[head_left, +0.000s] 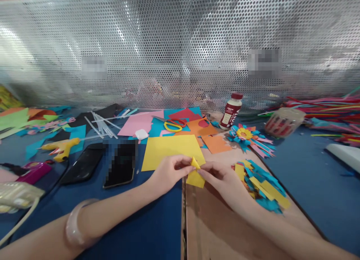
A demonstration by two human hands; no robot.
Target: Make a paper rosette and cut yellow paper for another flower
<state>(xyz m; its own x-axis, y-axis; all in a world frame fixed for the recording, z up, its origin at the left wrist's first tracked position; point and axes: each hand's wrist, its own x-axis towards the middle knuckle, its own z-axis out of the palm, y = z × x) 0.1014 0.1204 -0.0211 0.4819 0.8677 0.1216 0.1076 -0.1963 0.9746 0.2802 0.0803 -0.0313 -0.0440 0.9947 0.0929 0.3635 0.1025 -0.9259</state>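
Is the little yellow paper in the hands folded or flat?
Folded. The little yellow paper is bent into a pointed tip, pinched between the left hand and right hand, unlike the flat yellow sheet behind it.

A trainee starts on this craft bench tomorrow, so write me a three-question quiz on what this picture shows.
1. True or false: the left hand and the right hand both pinch the folded yellow paper piece.
2. The yellow glue gun lies: A. left of the black phone; B. under the right hand; C. in the left hand.
3. Which wrist wears the pale bracelet?
Key: 1 true; 2 A; 3 the left.
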